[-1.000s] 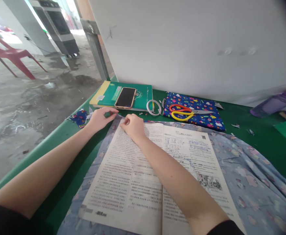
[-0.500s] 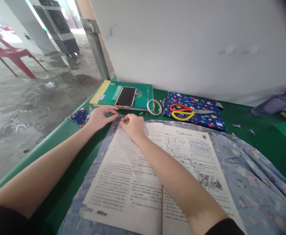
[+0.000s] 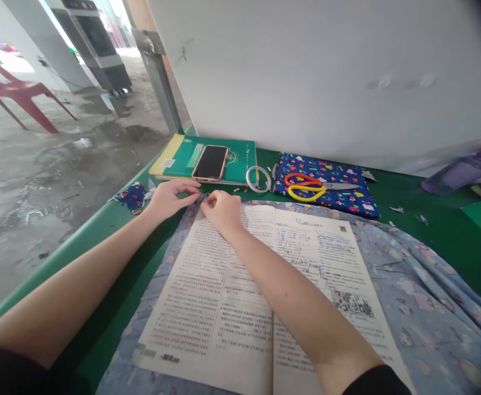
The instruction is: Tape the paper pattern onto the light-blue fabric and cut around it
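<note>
An open printed book (image 3: 240, 307) lies on a grey-blue patterned cloth (image 3: 413, 274), which spreads out past its sides. At the book's top left corner my left hand (image 3: 172, 198) pinches the edge of the cloth between thumb and fingers. Close beside it, my right hand (image 3: 224, 209) is closed on the same bit of cloth, its forearm crossing over the pages. The fingertips nearly meet, and the cloth between them is bunched and small.
Behind the hands lie a green book (image 3: 240, 156) with a phone (image 3: 211, 163) on it, a tape roll (image 3: 258, 179), and scissors (image 3: 306, 187) on a folded blue cloth (image 3: 331, 206). Scraps (image 3: 133, 197) lie left; a purple bottle (image 3: 463, 173) stands tilted right.
Both hands keep almost the same place; the cloth between the fingertips has shifted slightly. The whole view has moved a little.
</note>
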Tool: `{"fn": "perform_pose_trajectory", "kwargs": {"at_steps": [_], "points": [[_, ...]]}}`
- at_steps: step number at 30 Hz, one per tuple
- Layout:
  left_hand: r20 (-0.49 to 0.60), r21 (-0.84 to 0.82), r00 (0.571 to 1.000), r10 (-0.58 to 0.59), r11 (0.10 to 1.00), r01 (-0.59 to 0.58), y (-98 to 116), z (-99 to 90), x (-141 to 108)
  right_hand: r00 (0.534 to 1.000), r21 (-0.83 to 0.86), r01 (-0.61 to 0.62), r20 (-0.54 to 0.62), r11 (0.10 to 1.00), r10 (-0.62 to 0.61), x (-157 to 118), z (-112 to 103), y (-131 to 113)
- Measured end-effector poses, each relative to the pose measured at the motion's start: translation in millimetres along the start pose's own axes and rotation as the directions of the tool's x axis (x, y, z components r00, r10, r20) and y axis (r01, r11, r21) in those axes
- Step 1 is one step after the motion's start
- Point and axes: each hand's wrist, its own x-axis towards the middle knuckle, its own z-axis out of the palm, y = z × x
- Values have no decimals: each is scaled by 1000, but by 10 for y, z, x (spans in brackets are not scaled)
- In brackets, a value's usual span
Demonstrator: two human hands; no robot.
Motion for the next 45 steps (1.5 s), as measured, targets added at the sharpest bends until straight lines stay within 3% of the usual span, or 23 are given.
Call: {"fn": "perform_pose_trajectory", "kwargs": {"at_steps": [12,21,26,35,41,45], "points": [[25,-24,1000,9,1000,-8,-36,6,-3,996,-23,84,23,996,-84,1,26,33],[-19,-55,998,-59,997,58,34,7,-8,991,-70,116,67,991,-112,-5,-32,6],[-45,32,996,-79,996,81,43,5,-23,992,-79,104,82,991,-97,-8,-50,-2],[-59,20,998,22,1000,-21,93,25,-59,992,-10,107,72,994,-106,-16,-57,0],[-24,243,993,118,964,-109,121,21,-64,983,31,180,32,983,-181,-23,-38,6],[-26,275,986,166,949,-152,134,29,-68,981,50,195,-21,980,-194,-26,-16,20]]}}
